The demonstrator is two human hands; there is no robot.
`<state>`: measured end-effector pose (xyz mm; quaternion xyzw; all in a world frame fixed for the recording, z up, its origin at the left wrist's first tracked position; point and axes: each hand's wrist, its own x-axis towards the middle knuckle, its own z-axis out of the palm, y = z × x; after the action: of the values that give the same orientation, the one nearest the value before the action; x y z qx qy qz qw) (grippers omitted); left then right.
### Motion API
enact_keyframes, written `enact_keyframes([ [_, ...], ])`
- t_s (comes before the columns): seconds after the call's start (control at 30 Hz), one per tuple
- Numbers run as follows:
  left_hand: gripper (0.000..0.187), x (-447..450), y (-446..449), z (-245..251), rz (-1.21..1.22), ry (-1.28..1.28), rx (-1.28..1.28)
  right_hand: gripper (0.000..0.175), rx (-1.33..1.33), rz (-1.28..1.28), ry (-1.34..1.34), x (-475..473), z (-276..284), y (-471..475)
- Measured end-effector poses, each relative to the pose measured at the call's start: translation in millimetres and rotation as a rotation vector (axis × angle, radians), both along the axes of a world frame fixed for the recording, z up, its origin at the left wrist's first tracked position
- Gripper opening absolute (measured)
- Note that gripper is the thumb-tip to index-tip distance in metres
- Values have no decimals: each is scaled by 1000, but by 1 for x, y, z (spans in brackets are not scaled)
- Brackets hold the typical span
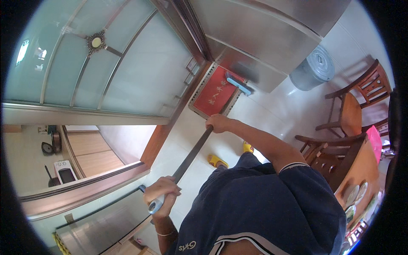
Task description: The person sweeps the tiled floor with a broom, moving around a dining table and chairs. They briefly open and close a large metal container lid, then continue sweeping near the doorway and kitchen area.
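My left hand point(162, 194) is closed around the light blue-grey end of a broom's dark pole point(193, 154). Farther along the pole, my right hand point(219, 123) grips it too. Beyond the right hand, the light blue broom head point(239, 84) with dark bristles lies across the edge of a red doormat point(212, 94) that bears writing, close to the base of a shiny metallic cabinet or refrigerator point(255, 41). The stretch of pole between my right hand and the broom head does not show clearly.
Frosted glass door panels point(146, 67) stand at upper left. A lidded grey bin point(312, 70) is beside the metallic front. Wooden chairs point(350, 114) and a table point(360, 169) bearing dishes stand at right. Yellow slippers point(218, 161) are on my feet on pale floor tiles.
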<state>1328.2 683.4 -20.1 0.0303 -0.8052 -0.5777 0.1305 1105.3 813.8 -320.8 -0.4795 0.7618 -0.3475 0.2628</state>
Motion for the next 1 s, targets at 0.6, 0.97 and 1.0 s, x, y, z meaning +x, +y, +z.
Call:
enact_keyframes([
  [0.6,21,93,-187,130,-357,387,-124,12,-200,325,-164,181,107,-214],
  [0.97,21,-53,-140,-14,29,27,-84,14,131,40,17,-55,16,-109],
  [1.0,24,-69,-133,-17,90,32,-45,14,191,59,-59,-69,8,-104],
])
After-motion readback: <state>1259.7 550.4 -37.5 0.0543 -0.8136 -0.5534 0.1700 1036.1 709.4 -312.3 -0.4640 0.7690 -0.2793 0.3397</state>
